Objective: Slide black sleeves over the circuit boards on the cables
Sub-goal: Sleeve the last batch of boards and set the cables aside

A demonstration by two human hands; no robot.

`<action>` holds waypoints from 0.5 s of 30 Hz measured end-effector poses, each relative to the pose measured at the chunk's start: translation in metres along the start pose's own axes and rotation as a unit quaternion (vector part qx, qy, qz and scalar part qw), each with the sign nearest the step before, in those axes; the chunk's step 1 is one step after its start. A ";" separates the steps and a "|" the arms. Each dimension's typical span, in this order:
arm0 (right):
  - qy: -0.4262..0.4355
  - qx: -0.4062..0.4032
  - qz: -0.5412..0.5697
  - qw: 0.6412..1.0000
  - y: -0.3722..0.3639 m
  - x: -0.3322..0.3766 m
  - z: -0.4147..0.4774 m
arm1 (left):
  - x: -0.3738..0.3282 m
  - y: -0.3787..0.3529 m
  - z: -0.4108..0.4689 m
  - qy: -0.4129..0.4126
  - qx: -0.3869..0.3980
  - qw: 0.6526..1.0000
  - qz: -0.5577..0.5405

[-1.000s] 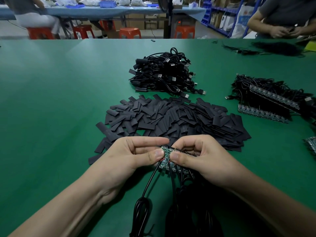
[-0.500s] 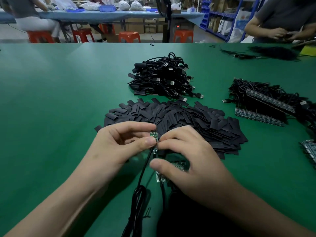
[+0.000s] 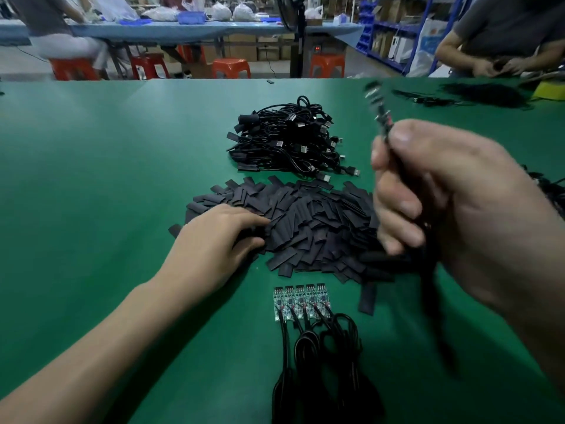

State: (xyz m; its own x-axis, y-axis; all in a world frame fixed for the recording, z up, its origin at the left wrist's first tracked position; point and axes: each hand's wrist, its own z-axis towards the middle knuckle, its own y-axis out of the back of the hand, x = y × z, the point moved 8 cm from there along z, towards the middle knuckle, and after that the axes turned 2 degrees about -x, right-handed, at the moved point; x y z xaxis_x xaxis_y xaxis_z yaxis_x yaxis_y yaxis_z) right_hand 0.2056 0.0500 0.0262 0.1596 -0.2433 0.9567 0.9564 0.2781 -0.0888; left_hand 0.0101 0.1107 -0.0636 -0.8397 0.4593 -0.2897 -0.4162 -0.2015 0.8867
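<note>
Resting the left hand (image 3: 214, 240) on the near-left edge of the heap of black sleeves (image 3: 312, 221), fingers (image 3: 244, 220) stretched out loosely over the top pieces, not curling round any. Clenching the right hand (image 3: 452, 215) round a black cable (image 3: 431, 307), holding it above the desk (image 3: 91, 179) and close to the camera, all blurred; upper end poking up past the thumb, detail too smeared to read, the rest hanging below the fist. Noting a row of five circuit boards (image 3: 301, 301) lying bare, side by side, on the desk just this side of the heap, apart from both hands, their cables (image 3: 318, 347) trailing toward the camera in loose coils. Noting a tangle of black USB cables (image 3: 290, 139) piled just beyond the heap. Spotting a blue tray (image 3: 191, 17) on the far table, contents unreadable. Spotting another person's hands (image 3: 495, 67) at the desk's far right corner.
</note>
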 end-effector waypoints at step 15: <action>-0.106 -0.044 -0.275 0.954 0.010 -0.103 -0.005 | -0.013 0.013 -0.007 0.003 -0.082 0.977 -0.195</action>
State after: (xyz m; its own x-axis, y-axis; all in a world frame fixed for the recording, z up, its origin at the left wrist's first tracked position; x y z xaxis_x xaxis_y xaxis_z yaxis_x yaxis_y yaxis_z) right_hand 0.2005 0.0730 -0.0744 -0.4173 -0.1336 0.8989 0.8992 0.0820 0.4297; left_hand 0.0133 0.0956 -0.0504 -0.6080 0.5240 -0.5965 -0.7548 -0.1485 0.6389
